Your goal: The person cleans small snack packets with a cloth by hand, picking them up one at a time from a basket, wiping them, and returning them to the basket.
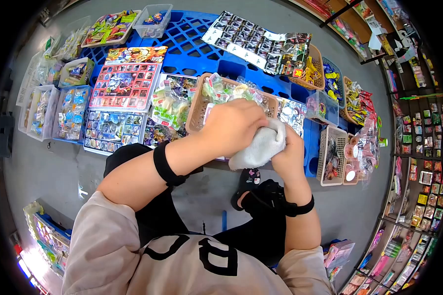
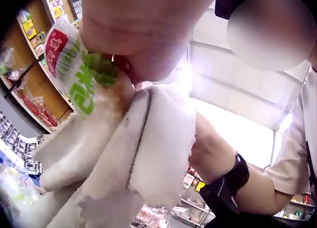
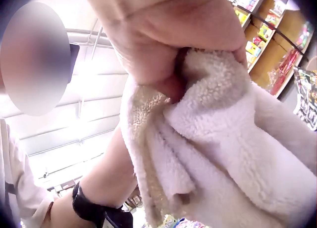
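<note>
A fluffy white cloth hangs bunched between the two hands, above the near edge of a tan basket. The left hand pinches a clear packet with red and green print, seen in the left wrist view right against the cloth. Whether the left fingers also grip the cloth is hidden. From the other side, the right hand grips the cloth; in the right wrist view its thumb and fingers are curled into the folds.
More clear packets lie left of the tan basket on a blue pallet. Printed card sheets, clear tubs and baskets of wrapped goods surround it. Stocked shelves stand at the right.
</note>
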